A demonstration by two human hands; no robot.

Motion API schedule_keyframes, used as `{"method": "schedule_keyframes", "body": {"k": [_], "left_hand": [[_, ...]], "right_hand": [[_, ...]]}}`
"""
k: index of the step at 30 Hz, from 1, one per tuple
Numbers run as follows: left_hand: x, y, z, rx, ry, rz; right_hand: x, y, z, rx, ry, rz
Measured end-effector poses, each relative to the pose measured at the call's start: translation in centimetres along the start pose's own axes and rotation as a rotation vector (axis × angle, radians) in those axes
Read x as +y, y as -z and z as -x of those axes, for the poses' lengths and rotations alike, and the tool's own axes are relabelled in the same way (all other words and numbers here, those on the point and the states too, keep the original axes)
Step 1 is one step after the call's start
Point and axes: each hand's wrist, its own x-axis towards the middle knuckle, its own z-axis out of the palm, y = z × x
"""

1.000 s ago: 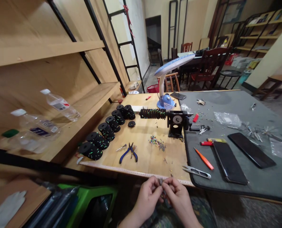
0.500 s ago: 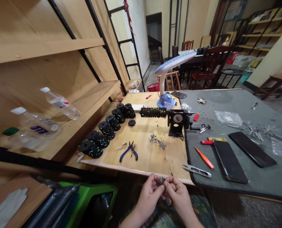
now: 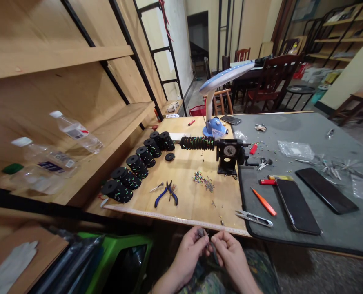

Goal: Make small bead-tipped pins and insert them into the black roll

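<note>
My left hand [image 3: 191, 250] is closed in a pinch on a small dark grey piece [image 3: 201, 232], too small to name, just past the table's front edge. Close beside it, my right hand [image 3: 230, 251] is also pinched, thumb against forefinger; what lies between those fingertips is too small to make out. Ahead of both hands, a loose pile of tiny coloured beads [image 3: 199, 177] and small metal bits [image 3: 209, 185] lies on the wooden table. Blue-handled pliers [image 3: 166, 194] lie spread at the left, and thread snips [image 3: 254, 218] rest to the right.
A hand-cranked winder [image 3: 229, 156] carries a black spool [image 3: 197, 143] wound with line. Several black spools [image 3: 137, 166] line the left edge. A desk lamp [image 3: 214, 126] stands behind. Phones [image 3: 297, 206], an orange pen-like tool [image 3: 263, 201] and lighters lie on the grey mat [image 3: 279, 130].
My two hands have moved slightly apart at the fingertips, and more of the grey piece shows above my left thumb. The things on the table have stayed put.
</note>
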Motion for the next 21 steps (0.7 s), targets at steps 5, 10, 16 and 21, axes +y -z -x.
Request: {"method": "schedule_keyframes", "body": {"k": [5,10,16,21], "left_hand": [[-0.31,0.26,-0.1,0.017,-0.049,-0.068],[-0.27,0.28,-0.1,0.035,-0.096,-0.188],[0.09,0.14,0.05,0.041,-0.127,-0.244],[-0.01,0.08,0.11,0.054,-0.145,-0.266]], "right_hand": [[-0.15,-0.2,0.4,-0.032,-0.029,-0.006],[0.24,-0.28,0.41,-0.053,-0.061,-0.017],[0.05,-0.38,0.49,-0.054,-0.087,-0.005],[-0.06,-0.49,0.48,-0.041,-0.097,-0.026]]}}
